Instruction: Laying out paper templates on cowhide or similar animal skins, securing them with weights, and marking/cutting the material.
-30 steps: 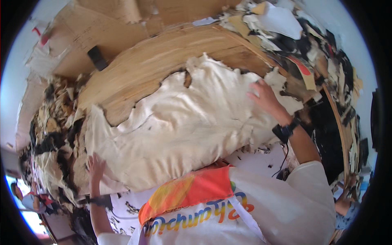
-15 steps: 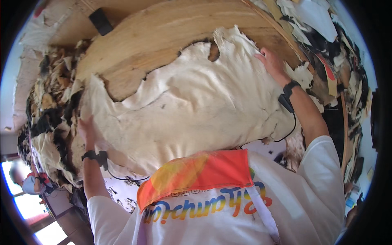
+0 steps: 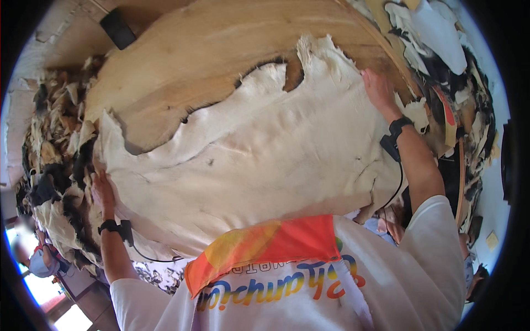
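A large cream-white animal hide [image 3: 248,160] spreads over a wooden board, its flesh side up and a dark hairy fringe along the ragged far edge. My left hand [image 3: 103,194] grips the hide's left edge beside a pile of scraps. At the upper right, my right hand [image 3: 380,91] holds the hide's right edge, fingers closed over the border. Fingertips of both hands are partly hidden. The hide is stretched fairly flat between them, with a narrow notch near its top and a few small dark marks in the middle.
The curved wooden board [image 3: 182,55] lies beyond the hide. Heaped hide scraps [image 3: 66,165] crowd the left, with more scraps [image 3: 475,110] at the right. A dark rectangular block [image 3: 118,28] sits at the far left. Another person [image 3: 43,259] is at lower left.
My hands have moved farther apart, the left one toward the left and downward, the right one slightly right. Folds across the hide's middle have smoothed out.
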{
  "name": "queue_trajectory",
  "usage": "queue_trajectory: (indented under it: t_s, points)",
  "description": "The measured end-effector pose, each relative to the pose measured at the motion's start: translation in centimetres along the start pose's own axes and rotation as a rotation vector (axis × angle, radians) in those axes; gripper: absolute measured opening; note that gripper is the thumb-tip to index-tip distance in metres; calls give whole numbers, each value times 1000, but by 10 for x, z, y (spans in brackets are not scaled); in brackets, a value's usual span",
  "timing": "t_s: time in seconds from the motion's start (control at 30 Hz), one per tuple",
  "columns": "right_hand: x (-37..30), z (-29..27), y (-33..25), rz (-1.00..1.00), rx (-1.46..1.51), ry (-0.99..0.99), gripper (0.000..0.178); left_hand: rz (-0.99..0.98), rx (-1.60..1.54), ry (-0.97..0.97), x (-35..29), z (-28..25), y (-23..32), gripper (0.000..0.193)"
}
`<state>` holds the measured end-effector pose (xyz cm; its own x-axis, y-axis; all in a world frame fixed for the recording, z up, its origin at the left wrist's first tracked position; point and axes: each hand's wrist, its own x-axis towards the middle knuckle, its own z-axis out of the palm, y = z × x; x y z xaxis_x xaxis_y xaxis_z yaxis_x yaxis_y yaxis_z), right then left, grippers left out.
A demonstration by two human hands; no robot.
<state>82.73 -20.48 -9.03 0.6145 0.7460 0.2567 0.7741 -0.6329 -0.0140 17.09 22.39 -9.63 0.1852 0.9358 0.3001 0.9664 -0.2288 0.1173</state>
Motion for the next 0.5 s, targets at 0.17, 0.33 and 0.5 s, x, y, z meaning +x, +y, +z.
queue_trajectory:
  t_s: [0.17,0.33,0.5]
  points:
    - [15,5,-2,64,-67,-82,34,-34,57,-235,29,-7,-29,46]
    - [34,-34,-54,30,2,-224,45,20,279,-499,39,-81,88,46]
    - [62,-10,-75,77,299,-219,47,147,91,-39,45,-12,92,60]
